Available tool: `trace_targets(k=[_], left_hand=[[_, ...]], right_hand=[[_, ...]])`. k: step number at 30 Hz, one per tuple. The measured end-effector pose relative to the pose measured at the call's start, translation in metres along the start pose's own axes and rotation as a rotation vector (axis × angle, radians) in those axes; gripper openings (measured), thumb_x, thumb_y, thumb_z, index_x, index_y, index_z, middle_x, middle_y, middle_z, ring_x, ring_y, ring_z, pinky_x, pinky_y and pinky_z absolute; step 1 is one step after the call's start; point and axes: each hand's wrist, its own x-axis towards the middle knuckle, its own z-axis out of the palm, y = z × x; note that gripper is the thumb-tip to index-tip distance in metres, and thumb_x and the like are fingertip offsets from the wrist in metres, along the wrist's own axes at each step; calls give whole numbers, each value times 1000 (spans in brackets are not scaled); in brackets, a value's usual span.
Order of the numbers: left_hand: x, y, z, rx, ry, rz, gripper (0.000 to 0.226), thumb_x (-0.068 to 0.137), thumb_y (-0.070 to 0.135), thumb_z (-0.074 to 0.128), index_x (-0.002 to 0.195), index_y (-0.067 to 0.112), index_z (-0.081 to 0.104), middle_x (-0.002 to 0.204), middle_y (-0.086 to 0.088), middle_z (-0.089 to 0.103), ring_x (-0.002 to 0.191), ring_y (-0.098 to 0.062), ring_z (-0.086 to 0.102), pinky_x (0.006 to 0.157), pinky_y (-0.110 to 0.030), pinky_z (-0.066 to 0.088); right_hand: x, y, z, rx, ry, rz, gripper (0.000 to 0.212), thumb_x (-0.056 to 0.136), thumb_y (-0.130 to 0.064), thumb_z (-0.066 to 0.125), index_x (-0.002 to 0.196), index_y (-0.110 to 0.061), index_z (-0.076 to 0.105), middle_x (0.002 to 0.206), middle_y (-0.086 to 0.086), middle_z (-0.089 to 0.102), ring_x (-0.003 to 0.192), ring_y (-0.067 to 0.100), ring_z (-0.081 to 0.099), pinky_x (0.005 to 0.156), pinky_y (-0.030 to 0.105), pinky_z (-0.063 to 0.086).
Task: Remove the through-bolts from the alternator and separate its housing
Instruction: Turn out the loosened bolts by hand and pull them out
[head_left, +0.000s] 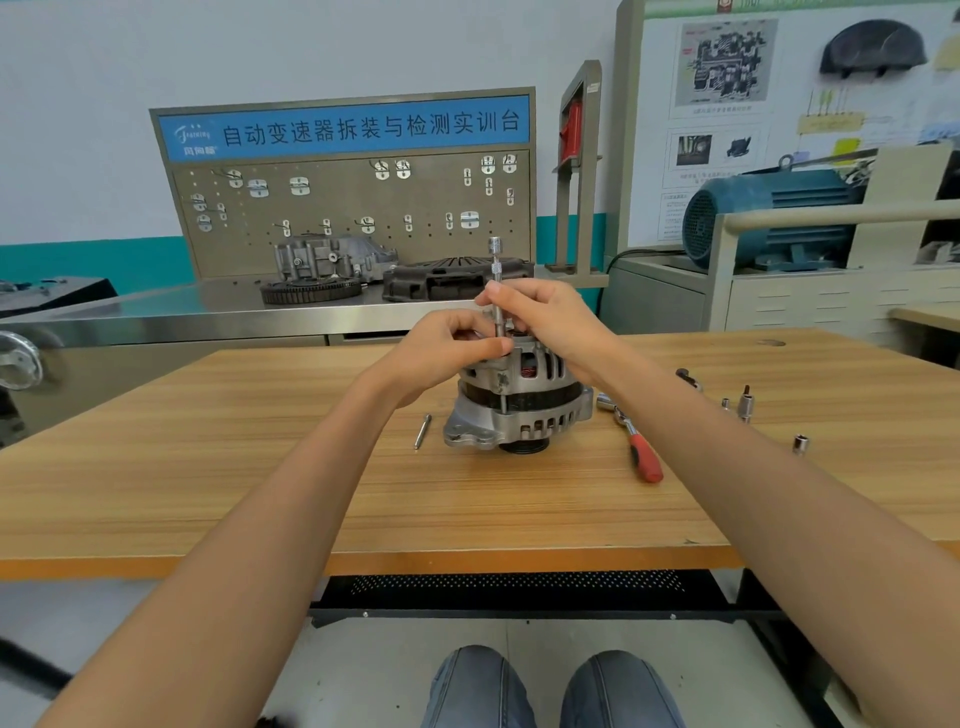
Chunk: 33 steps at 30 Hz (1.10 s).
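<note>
Hands (498, 332) pinch upright extension bar (497, 283) atop alternator (517, 400).

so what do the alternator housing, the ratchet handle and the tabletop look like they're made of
Alternator housing: looks like cast aluminium, going by its dull grey, slightly rough surface and moulded vent slots.
Ratchet: shiny chromed steel at the head and shank; the red and black handle looks like moulded plastic or rubber, which one I cannot tell.
Tabletop: wood-grain surface, probably laminate over board, given its very even striping and flat orange edge band.
</note>
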Motion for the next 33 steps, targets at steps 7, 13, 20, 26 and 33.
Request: trace_targets(k=[7,13,20,26,33], left_hand=[[-1,-2,1,-26,14,42,4,83,20,73,81,22,71,83,6,69,72,1,61,67,-13,50],[0,3,3,-5,32,-4,4,82,23,74,81,20,71,82,2,67,72,-1,60,68,-18,50],[3,15,-1,1,48,-15,9,84,24,73,77,20,69,54,17,61,49,7,54,45,-8,39],[8,28,-12,-263,296,94,2,88,18,67,86,18,68,83,6,70,83,-7,66,83,-22,55],[8,-14,-42,-673,599,-224,9,95,14,58,89,7,59,88,-7,64,79,-15,65,63,-23,58]], right_hand=[[4,1,-4,243,84,-14,24,99,-31,44,95,-27,67,75,-9,53,64,4,45,61,15,40],[9,2,-4,508,265,119,27,101,-29,41,90,-16,62,69,-2,49,58,7,43,59,21,40],[8,7,-4,387,295,149,30,102,-30,39,86,-17,60,66,-3,50,59,7,48,69,24,45],[9,11,10,73,364,91,34,103,-31,29,80,-24,53,75,-3,52,71,9,50,68,24,41],[9,12,8,118,339,83,33,104,-26,30,80,-20,52,77,-1,55,76,13,54,75,26,48]])
